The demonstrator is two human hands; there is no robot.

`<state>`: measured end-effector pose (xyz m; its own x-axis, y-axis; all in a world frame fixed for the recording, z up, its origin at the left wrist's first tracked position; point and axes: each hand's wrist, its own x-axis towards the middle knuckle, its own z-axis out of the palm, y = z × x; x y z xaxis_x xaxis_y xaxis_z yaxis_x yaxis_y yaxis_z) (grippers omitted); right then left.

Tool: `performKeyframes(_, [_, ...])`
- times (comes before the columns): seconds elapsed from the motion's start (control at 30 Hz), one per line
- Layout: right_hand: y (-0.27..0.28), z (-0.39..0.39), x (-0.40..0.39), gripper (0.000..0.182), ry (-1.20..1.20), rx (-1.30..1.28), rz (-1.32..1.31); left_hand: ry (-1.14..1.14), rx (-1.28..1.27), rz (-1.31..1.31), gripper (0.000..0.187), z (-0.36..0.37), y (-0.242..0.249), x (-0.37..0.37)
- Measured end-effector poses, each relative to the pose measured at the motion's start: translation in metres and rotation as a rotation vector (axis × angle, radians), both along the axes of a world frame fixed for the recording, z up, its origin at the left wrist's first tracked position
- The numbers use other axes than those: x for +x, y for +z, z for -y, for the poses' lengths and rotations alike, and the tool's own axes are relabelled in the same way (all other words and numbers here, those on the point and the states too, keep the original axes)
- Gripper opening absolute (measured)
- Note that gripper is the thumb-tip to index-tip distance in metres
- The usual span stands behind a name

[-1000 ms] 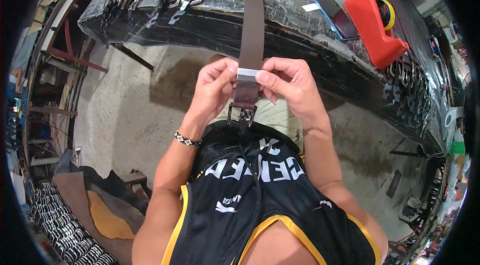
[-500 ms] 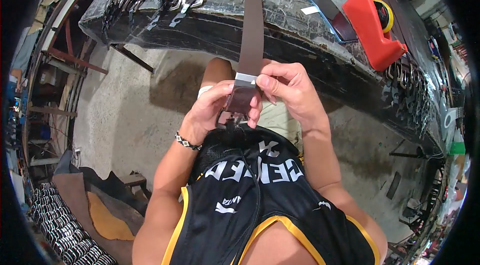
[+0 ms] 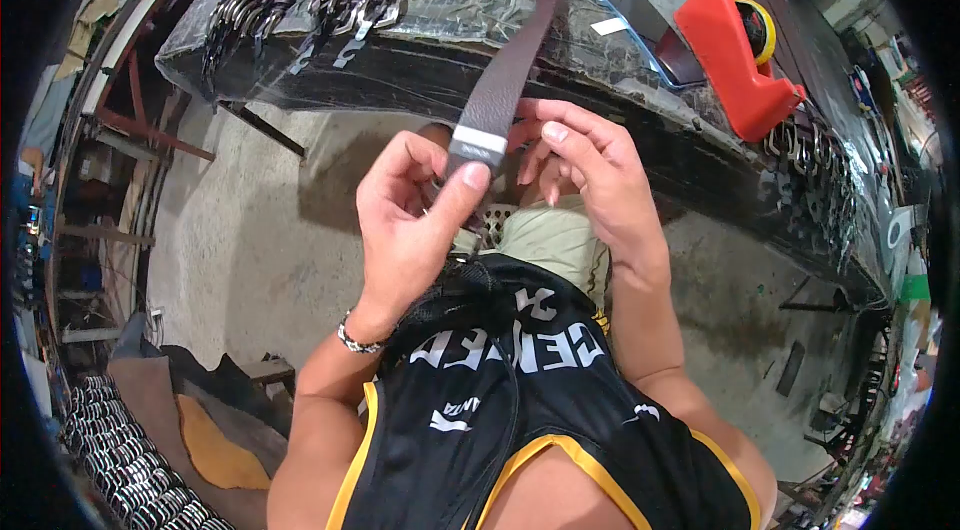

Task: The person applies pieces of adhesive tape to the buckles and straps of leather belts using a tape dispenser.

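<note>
A dark brown leather belt [image 3: 508, 75] runs from the workbench top down to my hands, its grained face showing. Across it, near its lower end, lies a pale shiny band [image 3: 479, 139] with a dark piece just below it. My left hand [image 3: 405, 205] is closed around this end, thumb pressed on the face and fingers underneath. To the belt's right, my right hand [image 3: 595, 165] has its fingers apart and slightly curled, with nothing visible in them. Its index finger reaches in close behind the belt's edge.
The workbench [image 3: 480, 5] carries bundled belts with buckles [image 3: 365, 5] at left, a phone [image 3: 655, 35] and a red tape dispenser [image 3: 735, 55]. More buckles [image 3: 805, 155] hang over its right edge. Leather pieces [image 3: 215, 440] and stacked buckle-like metal parts [image 3: 130, 460] sit lower left.
The belt has been turned over from its smooth face to its grained face and now bends leftward. My left thumb has moved onto its front; my right thumb has come off the band.
</note>
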<state>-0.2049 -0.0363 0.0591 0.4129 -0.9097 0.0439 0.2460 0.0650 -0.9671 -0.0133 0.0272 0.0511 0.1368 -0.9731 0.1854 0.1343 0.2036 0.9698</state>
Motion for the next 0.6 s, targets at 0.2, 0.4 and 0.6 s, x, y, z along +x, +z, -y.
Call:
performKeyframes(0.2, [-0.002,0.002,0.007,0.028,0.026,-0.029,0.076,-0.130,0.058,-0.033,0.016,-0.003,-0.005,-0.013])
performKeyframes(0.4, [0.007,0.017,0.010,0.030,0.049,-0.099,0.118,-0.058,0.027,-0.043,0.010,0.010,-0.015,-0.023])
performKeyframes(0.6, [0.028,0.064,0.013,0.032,-0.015,0.042,0.272,-0.217,0.022,0.096,0.008,0.006,-0.014,-0.021])
